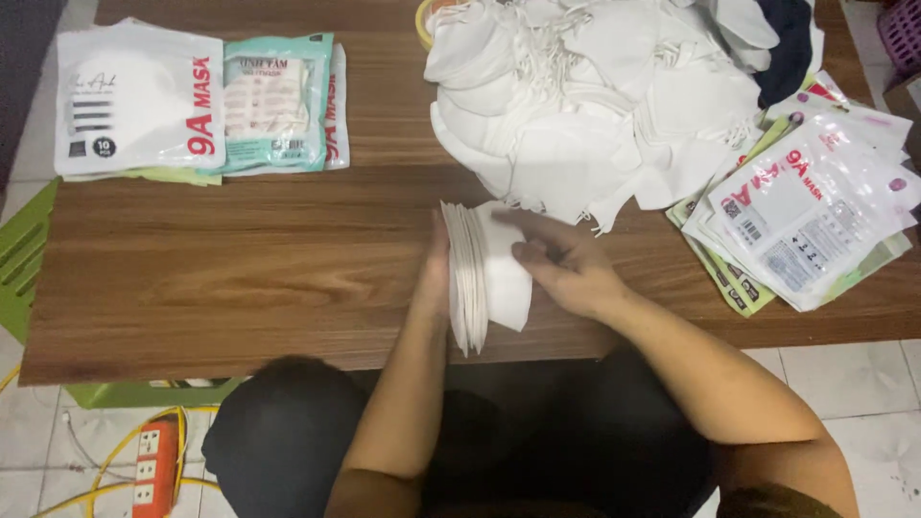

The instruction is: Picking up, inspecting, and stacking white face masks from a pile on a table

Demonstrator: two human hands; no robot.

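1. both forearms rise from the dark-clothed lap at the bottom of the view to the near edge of the wooden table.
2. fingers of the right hand lie spread over the flat face of a white folded mask, pressing it against the stack of white face masks; the thumb side curls round the upper corner.
3. the left hand stands edge-on against the far side of the stack, palm flat to it, fingers straight and mostly hidden behind the masks, so the stack is squeezed upright between the two hands, near the table's front edge at its middle.
4. the stacked masks look thin, soft and matte, their curved edges fanned like pages.
5. just beyond the hands a big loose heap of white masks with tangled ear loops crowds the far middle of the table; its lower fringe almost reaches the right fingers.
6. to the right, glossy empty mask pouches, white with red and green print, lie fanned and overhang the table edge.
7. at the far left, well apart, filled flat mask packets overlap, one white, one teal.
8. on the tiled floor at lower left sit an orange power strip with yellow cable and a green crate.
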